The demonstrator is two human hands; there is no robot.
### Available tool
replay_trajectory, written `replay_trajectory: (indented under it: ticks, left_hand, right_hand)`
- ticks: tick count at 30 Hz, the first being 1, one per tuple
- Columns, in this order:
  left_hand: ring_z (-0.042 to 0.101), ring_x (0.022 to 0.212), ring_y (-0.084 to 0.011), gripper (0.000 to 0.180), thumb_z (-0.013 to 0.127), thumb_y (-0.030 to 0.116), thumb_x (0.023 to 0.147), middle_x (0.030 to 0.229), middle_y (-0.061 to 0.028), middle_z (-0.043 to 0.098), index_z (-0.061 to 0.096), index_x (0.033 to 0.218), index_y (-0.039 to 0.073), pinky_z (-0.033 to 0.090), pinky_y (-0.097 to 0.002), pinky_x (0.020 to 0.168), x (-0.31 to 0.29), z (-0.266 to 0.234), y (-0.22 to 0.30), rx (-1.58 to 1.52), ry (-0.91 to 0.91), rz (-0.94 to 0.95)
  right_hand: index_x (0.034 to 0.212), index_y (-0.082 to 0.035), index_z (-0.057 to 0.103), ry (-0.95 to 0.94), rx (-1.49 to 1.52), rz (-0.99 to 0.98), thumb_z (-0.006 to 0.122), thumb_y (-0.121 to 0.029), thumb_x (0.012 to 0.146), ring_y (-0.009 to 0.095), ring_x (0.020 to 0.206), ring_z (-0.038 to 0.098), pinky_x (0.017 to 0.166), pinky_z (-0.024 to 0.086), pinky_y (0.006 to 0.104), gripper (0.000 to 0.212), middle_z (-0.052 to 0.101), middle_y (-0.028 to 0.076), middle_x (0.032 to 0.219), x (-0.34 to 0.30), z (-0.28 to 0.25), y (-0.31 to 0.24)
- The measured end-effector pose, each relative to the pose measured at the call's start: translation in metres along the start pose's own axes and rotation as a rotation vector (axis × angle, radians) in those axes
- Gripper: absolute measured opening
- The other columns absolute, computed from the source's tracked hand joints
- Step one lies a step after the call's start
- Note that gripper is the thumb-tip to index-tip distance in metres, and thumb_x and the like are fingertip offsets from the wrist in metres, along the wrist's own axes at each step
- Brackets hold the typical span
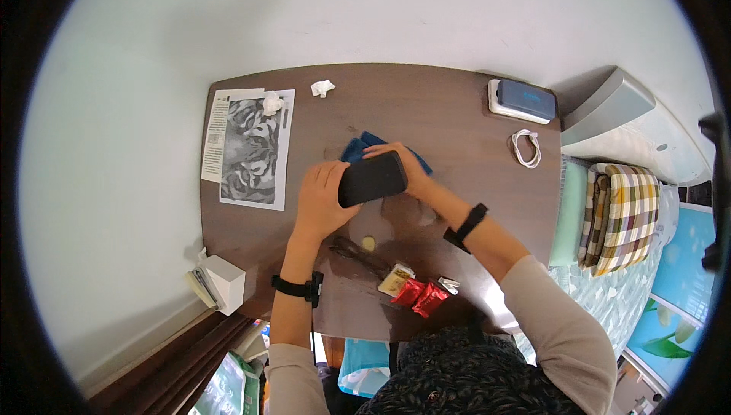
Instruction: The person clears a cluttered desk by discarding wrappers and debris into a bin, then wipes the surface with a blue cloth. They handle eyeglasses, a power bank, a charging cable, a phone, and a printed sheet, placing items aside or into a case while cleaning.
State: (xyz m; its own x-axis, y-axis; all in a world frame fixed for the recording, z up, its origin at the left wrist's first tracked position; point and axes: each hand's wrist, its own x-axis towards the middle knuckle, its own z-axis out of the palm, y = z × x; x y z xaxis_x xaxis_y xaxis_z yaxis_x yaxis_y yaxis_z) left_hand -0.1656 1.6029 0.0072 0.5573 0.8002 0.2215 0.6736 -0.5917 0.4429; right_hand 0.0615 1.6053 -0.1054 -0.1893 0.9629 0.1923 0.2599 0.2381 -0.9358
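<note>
My left hand [324, 202] grips the left end of a flat black device [371, 179], a phone or small case, held above the dark wooden table [457, 118]. My right hand [407, 167] holds its right end, with fingers curled over the top edge. A blue cloth [359, 145] lies bunched on the table just behind and under both hands. Each wrist wears a black band.
A printed sheet with a grey picture [250, 147] lies at the table's left, with crumpled tissues [323, 88] near it. A white and blue box [522, 100] and coiled white cable [525, 148] sit at right. Red packets [420, 295] and a small round thing [368, 244] lie near me. A folded plaid blanket [620, 217] rests beside the table.
</note>
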Motion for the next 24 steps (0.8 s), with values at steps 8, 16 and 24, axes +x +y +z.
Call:
replay_trajectory:
  ticks: [8,16,24]
  left_hand:
    - [0.055,0.113,-0.0351,0.069,0.082,0.017,0.060,0.122,-0.0134,0.059,0.056,0.122,0.005,0.043,-0.0455,0.097,-0.007,-0.004,-0.014,0.041,-0.023,0.001]
    - [0.054,0.114,-0.0352,0.071,0.082,0.016,0.057,0.122,-0.0125,0.058,0.056,0.123,0.006,0.043,-0.0460,0.098,-0.008,-0.007,-0.016,0.025,0.034,0.028]
    - [0.054,0.115,-0.0359,0.073,0.084,0.017,0.059,0.122,-0.0136,0.059,0.056,0.126,0.007,0.043,-0.0468,0.099,0.018,-0.019,-0.002,0.024,0.030,0.086]
  right_hand:
    - [0.136,-0.009,0.056,0.433,-0.661,0.021,0.064,0.001,0.083,0.040,0.128,0.048,0.109,0.038,0.0467,0.054,0.050,0.022,0.143,0.057,-0.109,0.048]
    - [0.128,-0.014,0.062,-0.038,-0.579,-0.183,0.068,-0.013,0.081,0.037,0.118,0.055,0.097,0.045,0.0494,0.048,0.057,0.014,0.136,0.076,0.056,0.032]
    - [0.117,-0.003,0.065,0.098,0.108,-0.055,0.063,0.005,0.079,0.035,0.115,0.058,0.101,0.045,0.0446,0.039,0.064,0.015,0.125,-0.024,-0.006,-0.015]
